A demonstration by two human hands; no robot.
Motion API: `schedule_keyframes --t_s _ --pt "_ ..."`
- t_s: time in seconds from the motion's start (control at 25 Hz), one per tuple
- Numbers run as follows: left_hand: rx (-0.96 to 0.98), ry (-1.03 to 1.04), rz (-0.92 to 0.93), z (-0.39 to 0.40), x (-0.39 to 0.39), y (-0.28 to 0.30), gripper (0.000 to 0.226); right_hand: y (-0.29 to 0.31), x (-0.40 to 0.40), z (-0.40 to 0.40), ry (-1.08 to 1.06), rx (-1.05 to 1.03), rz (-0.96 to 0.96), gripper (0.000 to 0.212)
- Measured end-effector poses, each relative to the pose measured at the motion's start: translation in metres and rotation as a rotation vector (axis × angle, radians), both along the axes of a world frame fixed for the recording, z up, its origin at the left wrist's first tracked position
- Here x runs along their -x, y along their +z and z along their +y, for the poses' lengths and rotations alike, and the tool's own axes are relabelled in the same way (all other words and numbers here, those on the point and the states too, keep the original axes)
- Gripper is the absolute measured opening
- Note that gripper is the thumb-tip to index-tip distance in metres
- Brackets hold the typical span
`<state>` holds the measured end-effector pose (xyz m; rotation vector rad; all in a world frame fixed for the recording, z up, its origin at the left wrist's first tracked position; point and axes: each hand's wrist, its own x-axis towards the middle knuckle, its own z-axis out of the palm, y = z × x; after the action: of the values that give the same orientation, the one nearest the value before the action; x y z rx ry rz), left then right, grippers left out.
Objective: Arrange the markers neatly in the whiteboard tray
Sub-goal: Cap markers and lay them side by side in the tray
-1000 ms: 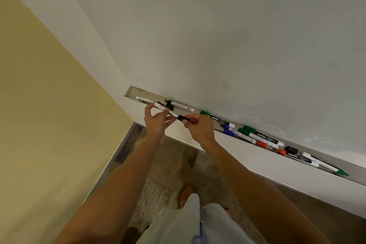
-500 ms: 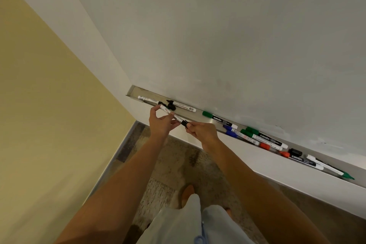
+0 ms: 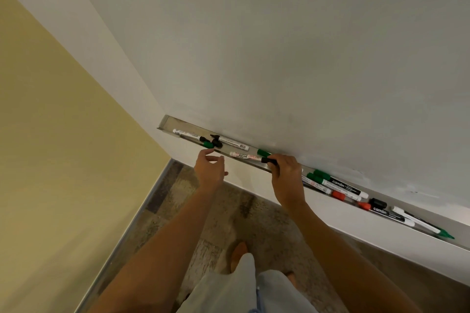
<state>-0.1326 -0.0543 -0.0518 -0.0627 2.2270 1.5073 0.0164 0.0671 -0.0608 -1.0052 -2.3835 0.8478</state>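
My right hand (image 3: 286, 175) pinches a white marker (image 3: 248, 157) in the metal tray (image 3: 169, 123) under the whiteboard (image 3: 279, 46); my left hand (image 3: 209, 170) hangs loosely open, empty, by the yellow wall (image 3: 50, 147).

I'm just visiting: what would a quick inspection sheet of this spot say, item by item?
Surface: metal whiteboard tray under the whiteboard.
Job's things: white marker lying along the tray's front edge; more markers heaped further right.
Clutter: loose black caps near the tray's left end.
Hands: right hand pinches the white marker's black cap; left hand open, holding nothing.
Cables: nothing seen.
Surroundings: yellow wall, speckled floor.
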Motion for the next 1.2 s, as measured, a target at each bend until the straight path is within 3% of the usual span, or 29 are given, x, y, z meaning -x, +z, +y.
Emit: schedule_keyframes --t_s 0.16,0.4,0.64,0.8,0.92,1.04,1.2 --pt "0.082 0.023 0.102 -0.007 0.029 0.001 0.032 -0.002 0.011 -0.001 0.014 -0.051 0.040 0.017" --pt "0.163 -0.054 0.313 -0.012 0.066 0.008 0.023 0.007 0.078 -0.006 0.261 -0.102 0.037 0.019" --pt "0.345 -0.484 0.716 -0.011 0.075 0.007 0.022 0.003 0.123 -0.013 0.467 -0.362 -0.350 0.025" --pt "0.428 -0.690 0.804 -0.004 0.077 0.003 0.025 0.008 0.128 -0.013 0.439 -0.383 -0.430 0.018" --pt "0.501 -0.692 0.823 -0.001 0.079 0.000 0.027 0.010 0.121 -0.013 0.348 -0.366 -0.340 0.014" --pt "0.584 -0.724 0.808 0.008 0.082 -0.002 0.021 0.008 0.109 -0.011 0.257 -0.354 -0.106 0.009" --pt "0.561 -0.837 0.871 0.021 0.087 -0.007 0.021 0.015 0.094 -0.008 0.174 -0.288 0.055 0.012"
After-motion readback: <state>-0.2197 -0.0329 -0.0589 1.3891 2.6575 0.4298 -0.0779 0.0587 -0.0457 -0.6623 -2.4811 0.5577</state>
